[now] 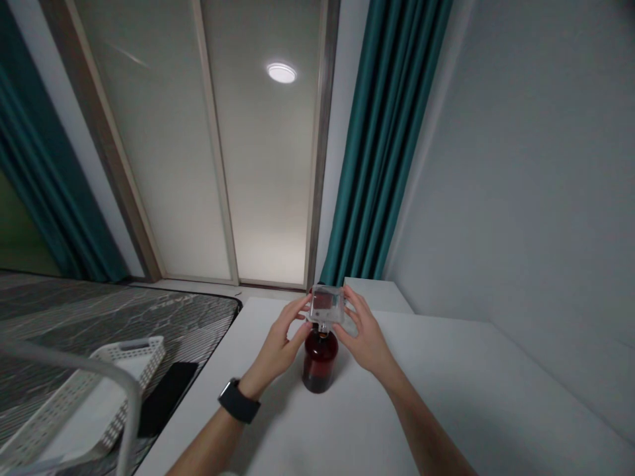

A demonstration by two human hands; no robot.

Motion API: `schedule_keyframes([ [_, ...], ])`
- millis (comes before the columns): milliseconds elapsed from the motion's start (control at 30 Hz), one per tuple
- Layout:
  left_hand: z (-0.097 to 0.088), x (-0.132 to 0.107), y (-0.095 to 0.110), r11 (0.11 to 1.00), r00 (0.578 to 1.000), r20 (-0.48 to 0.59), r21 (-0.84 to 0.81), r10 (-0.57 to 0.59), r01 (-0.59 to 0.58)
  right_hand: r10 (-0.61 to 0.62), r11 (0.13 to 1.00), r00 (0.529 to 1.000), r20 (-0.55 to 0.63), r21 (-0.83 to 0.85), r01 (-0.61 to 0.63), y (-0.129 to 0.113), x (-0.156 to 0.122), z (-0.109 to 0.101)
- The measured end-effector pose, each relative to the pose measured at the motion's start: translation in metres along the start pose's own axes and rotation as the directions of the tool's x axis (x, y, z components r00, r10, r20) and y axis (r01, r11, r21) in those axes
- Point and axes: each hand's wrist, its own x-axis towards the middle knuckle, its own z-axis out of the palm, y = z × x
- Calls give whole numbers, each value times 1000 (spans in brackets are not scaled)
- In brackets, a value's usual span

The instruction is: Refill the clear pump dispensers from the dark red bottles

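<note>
A dark red glass bottle [320, 362] stands upright on the white table [446, 396]. Its clear square stopper [326, 306] sits at the top of the neck. My left hand [280, 340], with a black watch on the wrist, pinches the stopper's left side with its fingers. My right hand [364, 334] grips the stopper's right side, fingers curled round it. Whether the stopper is seated in the neck or lifted slightly I cannot tell.
A white perforated basket [124, 370] and a black phone [166, 396] lie on a grey marbled surface [149, 317] to the left. A curved grey bar [99, 377] crosses the near left corner. Teal curtains [391, 132] and a window stand behind; a wall rises on the right.
</note>
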Motion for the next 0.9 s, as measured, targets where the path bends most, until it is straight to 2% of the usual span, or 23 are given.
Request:
schedule_keyframes([
  [167,0,-5,1,999,999,-18,19,-34,34,30,999,999,-34,14,-30,4,-5,4],
  [500,2,-8,4,1000,1000,4,24,-1,1,20,999,994,-111,-31,-24,12,-13,12],
  [900,2,-17,6,1000,1000,16,-9,1,-1,58,998,991,-123,10,-57,-4,-30,14],
])
